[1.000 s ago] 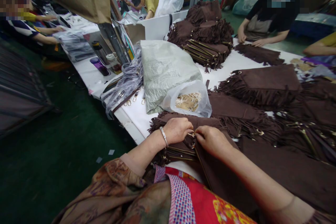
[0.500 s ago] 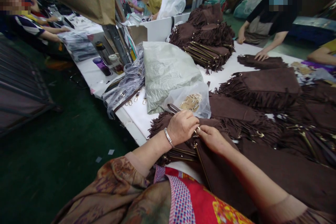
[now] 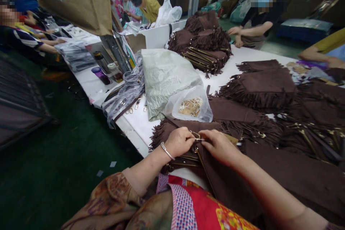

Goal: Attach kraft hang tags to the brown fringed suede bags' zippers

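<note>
My left hand (image 3: 180, 141), with a silver bangle at the wrist, pinches a thin white tag string (image 3: 199, 139). From the other side my right hand (image 3: 219, 146) grips the same string, fingertips close to the left ones. A brown card hang tag (image 3: 232, 139) pokes out beyond my right fingers. The string is at a gold-coloured ring on a dark brown bag (image 3: 215, 172), whose zipper runs down toward my lap. Just beyond lies a clear plastic bag (image 3: 203, 109) of tags with white strings. My fingers partly hide the ring.
A large pale sack (image 3: 167, 75) lies ahead on the white table (image 3: 244, 55). Fringed brown bags are piled at the back (image 3: 202, 39) and on the right (image 3: 264, 86). Plastic-wrapped straps (image 3: 125, 88) hang over the left edge. Other people sit around the tables.
A white string and a brown hang tag now show at my fingers. My hands have drawn slightly apart. The co-worker across the table has taken their hand off the brown piece.
</note>
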### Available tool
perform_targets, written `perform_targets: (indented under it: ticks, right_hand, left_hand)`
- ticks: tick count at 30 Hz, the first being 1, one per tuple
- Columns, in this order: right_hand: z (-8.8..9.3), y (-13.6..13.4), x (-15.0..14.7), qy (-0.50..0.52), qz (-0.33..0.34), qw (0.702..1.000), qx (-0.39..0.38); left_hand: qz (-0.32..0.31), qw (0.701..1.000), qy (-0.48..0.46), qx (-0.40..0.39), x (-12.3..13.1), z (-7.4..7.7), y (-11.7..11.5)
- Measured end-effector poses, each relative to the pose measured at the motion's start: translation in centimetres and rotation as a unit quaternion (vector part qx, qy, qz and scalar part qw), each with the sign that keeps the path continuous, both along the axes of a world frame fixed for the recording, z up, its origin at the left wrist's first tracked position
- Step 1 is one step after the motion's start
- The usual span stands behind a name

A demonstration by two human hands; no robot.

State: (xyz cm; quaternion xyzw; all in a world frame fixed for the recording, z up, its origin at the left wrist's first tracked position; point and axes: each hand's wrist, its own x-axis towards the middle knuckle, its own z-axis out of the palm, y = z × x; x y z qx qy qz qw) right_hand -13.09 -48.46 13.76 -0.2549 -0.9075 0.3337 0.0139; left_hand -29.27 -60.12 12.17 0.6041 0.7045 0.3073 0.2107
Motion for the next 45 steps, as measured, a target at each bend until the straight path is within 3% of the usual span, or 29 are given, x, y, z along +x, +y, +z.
perform_targets:
  ticks: [2, 4, 6, 8, 10, 12, 15, 22, 25, 28, 33, 36, 39, 42, 45]
  right_hand:
    - [0.9, -0.2, 1.0, -0.016, 0.038, 0.995, 0.094]
    - [1.0, -0.6, 1.9, -0.03, 0.048, 0.991, 0.119]
    - [0.3, -1.2, 2.7, -0.026, 0.029, 0.995, 0.096]
    - [-0.8, -2.0, 3.5, -0.01, 0.0, 0.997, 0.079]
    - [-1.7, -2.8, 4.1, 0.015, -0.017, 0.996, 0.083]
    - [-2.3, -3.3, 4.7, 0.033, -0.011, 0.995, 0.095]
    - [-2.3, -3.4, 5.3, 0.041, -0.013, 0.99, 0.133]
    - [-0.5, -1.8, 5.8, 0.086, -0.021, 0.987, 0.132]
    - [0.0, -1.5, 5.2, 0.13, -0.029, 0.981, 0.143]
    - [0.2, -1.6, 4.3, 0.149, -0.044, 0.976, 0.155]
    - [0.5, -1.9, 3.2, 0.224, -0.105, 0.952, 0.178]
    - [0.2, -1.6, 3.3, 0.272, -0.142, 0.938, 0.165]
    - [-1.0, -1.3, 4.5, 0.245, -0.193, 0.94, 0.141]
    - [-2.6, -2.1, 6.6, 0.173, -0.179, 0.961, 0.123]
    - [-3.0, -4.8, 8.5, 0.082, -0.147, 0.98, 0.109]
  left_hand:
    - [0.026, 0.998, -0.063, -0.01, -0.1, 0.4, -0.2]
    - [0.057, 0.983, -0.173, -0.028, 0.0, 0.9, -0.3]
    - [0.082, 0.938, -0.334, -0.051, 0.4, 1.3, -0.3]
    - [0.089, 0.869, -0.483, -0.066, 0.9, 1.4, -0.2]
    - [0.085, 0.825, -0.554, -0.068, 1.3, 1.4, -0.2]
    - [0.074, 0.829, -0.551, -0.063, 1.7, 1.3, -0.3]
    - [0.044, 0.869, -0.491, -0.044, 2.0, 1.6, -0.5]
    - [0.001, 0.942, -0.334, 0.017, 3.3, 2.5, -0.1]
    - [-0.043, 0.958, -0.276, 0.06, 4.0, 2.3, 0.4]
    - [-0.072, 0.972, -0.22, 0.052, 4.4, 2.4, 0.8]
    - [-0.065, 0.995, -0.034, 0.073, 4.5, 3.2, 1.4]
    - [-0.026, 0.997, -0.019, 0.075, 4.2, 3.6, 1.5]
    - [0.087, 0.987, -0.121, 0.055, 2.8, 4.0, 1.4]
    - [0.205, 0.931, -0.296, 0.063, 0.7, 5.2, 1.6]
    - [0.259, 0.852, -0.431, 0.149, 0.1, 7.4, 2.3]
